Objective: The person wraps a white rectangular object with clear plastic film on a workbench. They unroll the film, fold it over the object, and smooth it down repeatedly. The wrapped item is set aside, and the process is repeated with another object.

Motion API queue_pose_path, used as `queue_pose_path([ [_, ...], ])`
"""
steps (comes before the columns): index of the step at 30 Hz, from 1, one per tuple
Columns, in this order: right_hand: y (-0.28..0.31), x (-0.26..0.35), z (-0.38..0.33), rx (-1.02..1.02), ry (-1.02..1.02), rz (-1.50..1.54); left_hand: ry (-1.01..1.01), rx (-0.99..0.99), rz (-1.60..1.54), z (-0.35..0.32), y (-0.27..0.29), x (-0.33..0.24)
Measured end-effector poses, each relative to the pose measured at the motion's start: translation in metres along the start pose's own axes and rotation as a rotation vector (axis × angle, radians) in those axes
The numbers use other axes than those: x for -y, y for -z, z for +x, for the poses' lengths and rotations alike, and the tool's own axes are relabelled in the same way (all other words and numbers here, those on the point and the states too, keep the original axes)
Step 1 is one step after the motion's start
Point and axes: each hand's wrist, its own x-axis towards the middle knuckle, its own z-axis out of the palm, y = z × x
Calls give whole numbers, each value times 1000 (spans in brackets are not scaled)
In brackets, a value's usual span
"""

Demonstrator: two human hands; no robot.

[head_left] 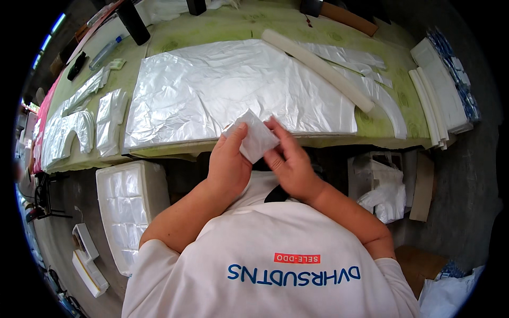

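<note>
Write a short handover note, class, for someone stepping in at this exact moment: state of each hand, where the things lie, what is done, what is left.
Left hand: closed on the small folded white plastic piece, thumb on top.
Right hand: fingers pinch the same piece at its right edge.
The piece is held above the near table edge, in front of the large flat clear plastic sheet.
A long white foam strip lies across the sheet's far right.
Done: the piece looks folded small.
Left: setting it down, likely.

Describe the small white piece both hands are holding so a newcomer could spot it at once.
Start at the green table, then the big plastic sheet on it. At its near edge, left hand and right hand pinch a folded white square, the only piece lifted off the table.
</note>
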Motion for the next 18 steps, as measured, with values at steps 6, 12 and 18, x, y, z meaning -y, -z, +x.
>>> queue_pose_path([
  [6, -4, -8, 0, -103, -25, 78, -34, 12, 57, -3, -3, -2],
  [12, -11, -10, 2, -256, -153, 155, -33, -61, 1, -4, 1, 4],
  [18, -3, -17, -4, -336, -217, 212, -247, -131, -89, -2, -4, -19],
])
